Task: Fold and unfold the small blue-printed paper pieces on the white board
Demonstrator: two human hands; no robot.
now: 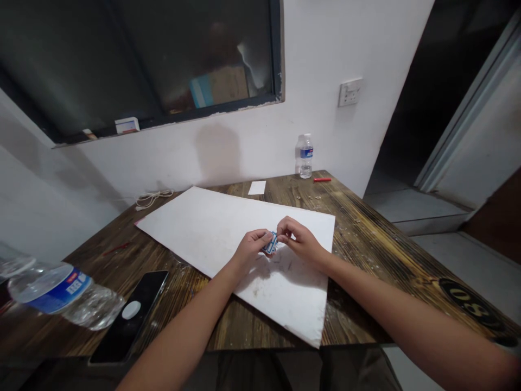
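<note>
Over a white board [211, 222], my left hand [254, 243] grips a small blue-and-white packet [269, 247] between thumb and fingers. Its exact kind is too small to make out. At the packet's right edge is my right hand [296, 236], its thumb and fingertips closed in a pinch. Whatever those fingertips hold, if anything, cannot be made out. A few thin dark slivers [290, 266] lie on the board below the hands.
A dark wooden table [354, 255] carries the board. At left are a large water bottle [67, 290] and a black phone [142, 296] with a white cap [131, 310]. Toward the back sit a cable [152, 199], white card [257, 188], small bottle [306, 157] and red pen-like stick [322, 180].
</note>
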